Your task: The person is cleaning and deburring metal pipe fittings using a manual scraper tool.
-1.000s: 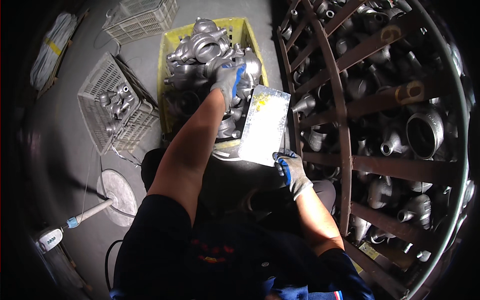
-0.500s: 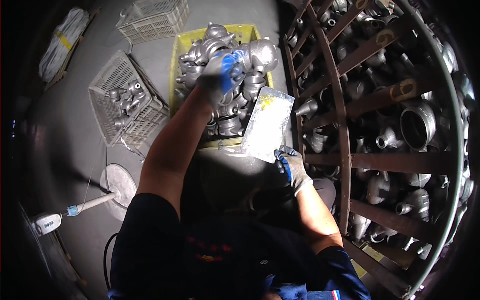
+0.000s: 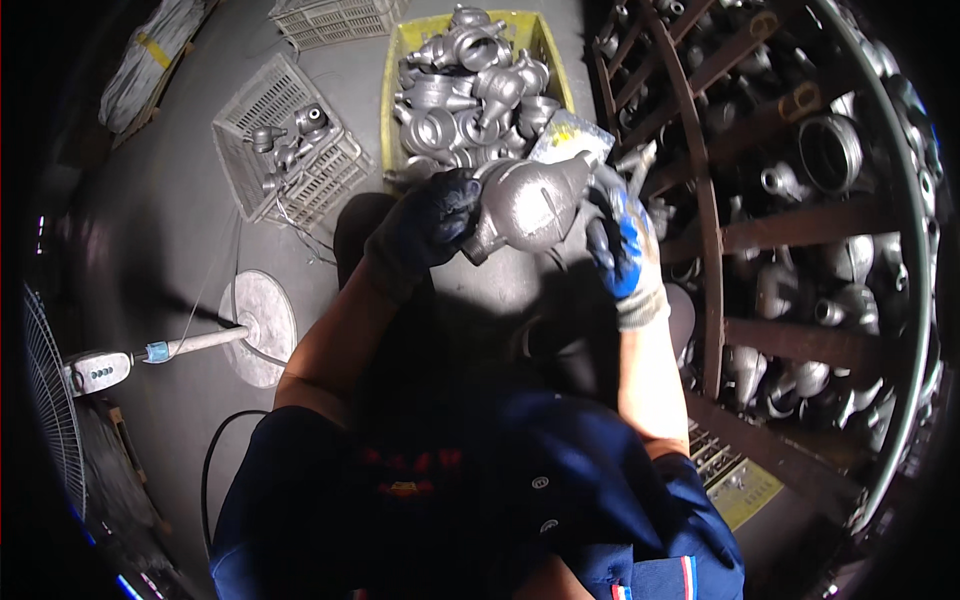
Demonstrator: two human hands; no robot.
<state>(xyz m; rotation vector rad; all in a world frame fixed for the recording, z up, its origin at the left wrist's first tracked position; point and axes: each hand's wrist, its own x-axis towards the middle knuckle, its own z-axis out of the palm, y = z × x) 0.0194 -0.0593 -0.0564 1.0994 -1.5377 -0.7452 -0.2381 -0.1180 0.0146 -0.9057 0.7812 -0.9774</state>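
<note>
Casting [image 3: 530,207] lies between left grip [image 3: 425,222], clasping its left end, and right grip [image 3: 622,240], beside its right end, closure unclear.

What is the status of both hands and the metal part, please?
Left hand gripping metal part. Right hand close at its right end, contact unclear. Metal part partly hides shiny plate.
</note>
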